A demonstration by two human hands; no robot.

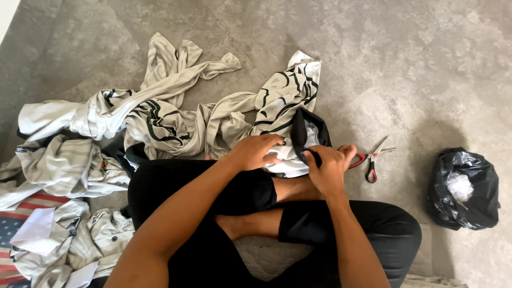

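Observation:
I sit cross-legged on the floor in black trousers. My left hand point(256, 151) presses down on a white garment with black trim point(288, 96) that lies over my knee. My right hand point(329, 166) pinches the garment's black edge point(300, 130) between its fingers. The cloth is cream with black curved lines and trails away from me across the floor. Red-handled scissors point(372, 158) lie on the floor just right of my right hand, untouched.
A heap of similar cream and striped garments point(80, 160) covers the floor at the left. A black plastic bag point(463, 189) with white scraps inside stands at the right. A striped red, white and blue mat point(16, 213) shows at the lower left. The floor is grey stone.

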